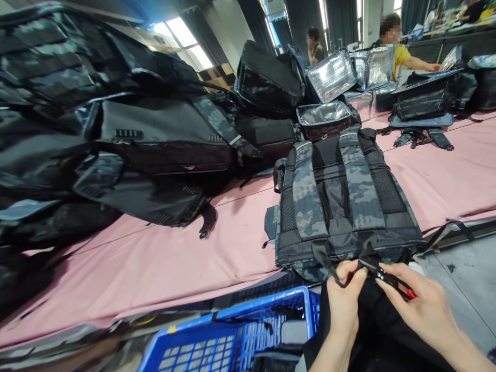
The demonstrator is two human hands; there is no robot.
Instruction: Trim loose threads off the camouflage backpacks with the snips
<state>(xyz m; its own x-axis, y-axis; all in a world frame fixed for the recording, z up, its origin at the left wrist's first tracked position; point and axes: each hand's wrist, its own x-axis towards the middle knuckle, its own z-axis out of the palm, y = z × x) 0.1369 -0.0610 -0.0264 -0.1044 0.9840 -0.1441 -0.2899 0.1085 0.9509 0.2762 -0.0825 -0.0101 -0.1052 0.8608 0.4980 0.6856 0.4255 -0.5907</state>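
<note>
A backpack with grey camouflage shoulder straps and black mesh lies on the pink-covered table, its straps facing up. At its near edge my left hand pinches a black webbing strap between thumb and fingers. Close beside it, my right hand is closed around a small black tool with a red end, which looks like thread snips. The tool's front end meets the strap by my left fingertips. Whether its blades are apart is too small to tell.
Dark bags are piled high on the left. Behind the backpack stand bags with silver lining. A blue plastic basket sits below the edge of the pink table cover. A person in a yellow top works at the far right.
</note>
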